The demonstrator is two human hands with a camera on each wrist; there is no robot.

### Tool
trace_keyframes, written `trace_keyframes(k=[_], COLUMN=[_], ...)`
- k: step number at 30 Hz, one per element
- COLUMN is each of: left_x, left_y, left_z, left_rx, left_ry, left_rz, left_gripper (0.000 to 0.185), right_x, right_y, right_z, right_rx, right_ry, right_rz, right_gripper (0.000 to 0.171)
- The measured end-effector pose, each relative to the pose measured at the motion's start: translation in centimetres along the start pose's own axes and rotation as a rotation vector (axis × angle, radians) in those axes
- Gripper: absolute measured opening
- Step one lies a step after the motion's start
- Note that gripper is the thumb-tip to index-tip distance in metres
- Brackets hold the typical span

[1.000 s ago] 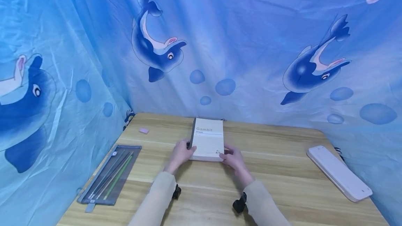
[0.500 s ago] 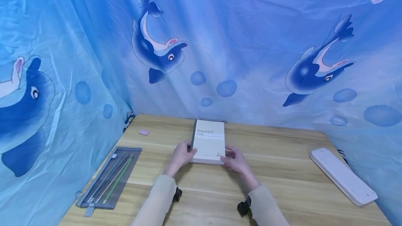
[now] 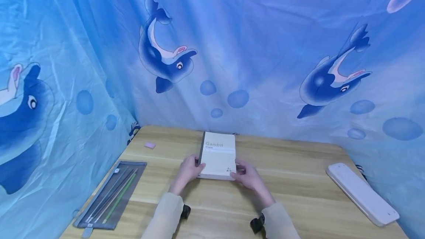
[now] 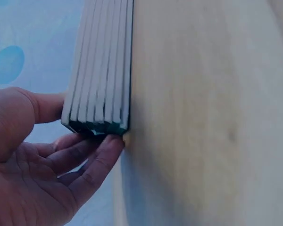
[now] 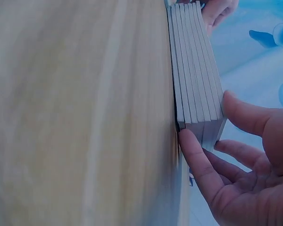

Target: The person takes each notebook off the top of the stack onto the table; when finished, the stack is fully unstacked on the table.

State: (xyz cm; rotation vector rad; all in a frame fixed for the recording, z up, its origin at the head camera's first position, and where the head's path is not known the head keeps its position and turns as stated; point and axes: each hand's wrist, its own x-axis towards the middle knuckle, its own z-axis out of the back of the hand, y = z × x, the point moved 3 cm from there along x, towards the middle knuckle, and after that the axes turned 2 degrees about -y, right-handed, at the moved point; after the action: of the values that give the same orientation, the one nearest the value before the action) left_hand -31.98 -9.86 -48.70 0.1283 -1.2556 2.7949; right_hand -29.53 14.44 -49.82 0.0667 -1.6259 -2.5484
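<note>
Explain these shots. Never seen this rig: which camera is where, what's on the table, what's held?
No robot: just a person's bare left hand and right hand. The wide picture comes from a head-worn camera looking forward and down; the close ones from a left wrist camera and right wrist camera, each watching its hand. Both hands grip a stack of notebooks from opposite sides. The wooden table also bears a pink block, a mesh pouch of slim sticks and, on the right, a long white case.

notebooks [image 3: 217, 159]: matt paper | table [image 3: 282, 183]: smooth wood | pouch [image 3: 132, 163]: mesh | case [image 3: 362, 194]: smooth plastic | backdrop [image 3: 259, 54]: creased cloth
</note>
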Motion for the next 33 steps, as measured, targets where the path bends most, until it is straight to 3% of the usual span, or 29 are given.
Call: trace_keyframes(k=[9, 16, 23, 33], left_x=[-0.5, -0.5, -0.4, 0.0], left_y=[0.2, 0.6, 1.1, 1.9], left_z=[0.4, 1.8, 3.1, 5.1], left_rx=[-0.001, -0.021, -0.1, -0.212], left_ry=[-0.037, -0.032, 0.036, 0.065], left_rz=[0.028, 0.073, 0.128, 0.144], left_gripper=[0.028, 0.03, 0.044, 0.036], right_x=[-0.4, 0.0, 0.2, 0.3], right_y=[-0.2, -0.4, -0.5, 0.2], right_z=[0.4, 0.5, 0.4, 0.4], right_rx=[-0.071, -0.014, -0.022, -0.092], right_ry=[0.058, 0.119, 0.068, 0.045], right_rz=[0.065, 0.047, 0.022, 0.003], right_gripper=[0.075, 0.079, 0.072, 0.073])
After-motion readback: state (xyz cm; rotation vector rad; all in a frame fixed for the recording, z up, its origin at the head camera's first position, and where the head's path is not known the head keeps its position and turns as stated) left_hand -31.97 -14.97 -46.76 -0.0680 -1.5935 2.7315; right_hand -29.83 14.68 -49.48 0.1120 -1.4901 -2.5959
